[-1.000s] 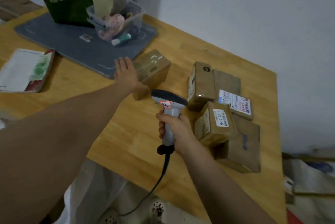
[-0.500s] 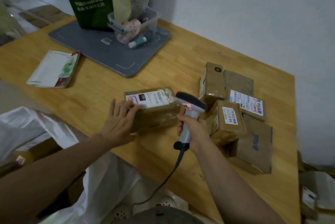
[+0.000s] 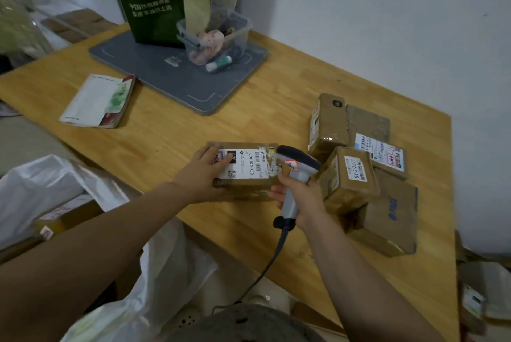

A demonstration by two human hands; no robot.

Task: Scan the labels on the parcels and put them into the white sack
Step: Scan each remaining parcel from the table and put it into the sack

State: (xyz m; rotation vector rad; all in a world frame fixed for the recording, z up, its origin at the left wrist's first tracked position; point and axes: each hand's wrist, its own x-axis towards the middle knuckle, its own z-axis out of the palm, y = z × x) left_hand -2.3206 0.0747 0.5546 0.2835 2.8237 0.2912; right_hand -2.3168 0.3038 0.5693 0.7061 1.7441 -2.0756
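A brown parcel [image 3: 250,185] lies near the table's front edge, its white barcode label [image 3: 247,163] facing up. My left hand [image 3: 204,174] holds its left end, fingers over the label's edge and thumb below. My right hand [image 3: 300,198] grips the handle of a grey barcode scanner [image 3: 297,167], whose head sits just right of the label. A cluster of several more brown parcels [image 3: 348,178] lies to the right on the table. The white sack [image 3: 49,192] stands open at lower left beside the table, with boxes inside.
On the wooden table [image 3: 171,131] sit a grey mat [image 3: 177,76], a clear plastic tub [image 3: 218,34], a green paper bag [image 3: 154,1] and a booklet [image 3: 99,99]. The scanner cable [image 3: 265,269] hangs off the front edge. Cardboard lies on the floor at right.
My left hand reached the parcel beside the grey mat, pulled it toward the front edge and turned its label up; the scanner stayed in my right hand, now beside the label.
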